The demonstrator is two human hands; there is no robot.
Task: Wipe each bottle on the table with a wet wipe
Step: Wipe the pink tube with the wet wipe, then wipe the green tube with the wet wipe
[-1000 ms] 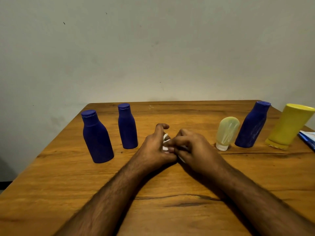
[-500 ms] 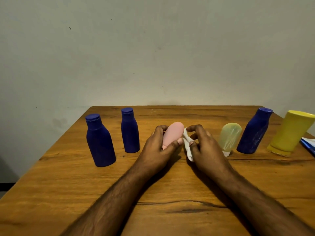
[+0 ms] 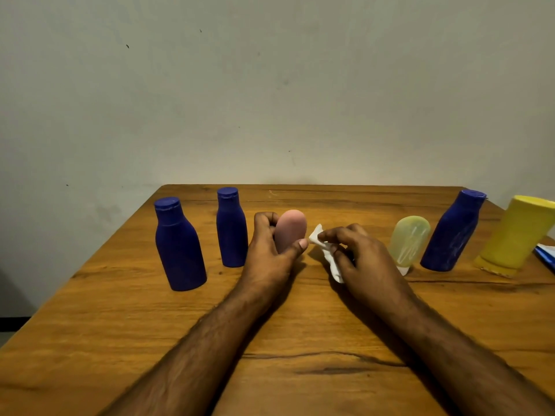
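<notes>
Left hand (image 3: pixel 265 250): fingers curled round pink bottle (image 3: pixel 290 229), thumb across its front, other fingers behind; grips it upright.
Right hand (image 3: pixel 360 259): thumb + forefinger pinch wipe (image 3: pixel 326 253), other fingers bent over it; wipe corner sticks up just beside pink bottle, whether it touches can't tell.
Pink bottle: smooth, matte, rounded dome top; base hidden by hand. Mid table (image 3: pixel 300 370).
Wipe: white, crumpled, thin; hangs below the fingers.
Big blue bottle (image 3: pixel 178 247): far left of pink bottle, matte plastic, flat cap, sloped shoulders, upright.
Slim blue bottle (image 3: pixel 231 228): between big blue bottle and pink bottle, just beside left hand, upright.
Clear bottle (image 3: pixel 408 240): right of pink bottle, behind right hand; pale, translucent, dome top, white base.
Right blue bottle (image 3: pixel 453 232): right of clear bottle, scuffed front.
Yellow bottle (image 3: pixel 515 235): far right of pink bottle, wide, smooth.
Table: wood, grain + dark cracks.
</notes>
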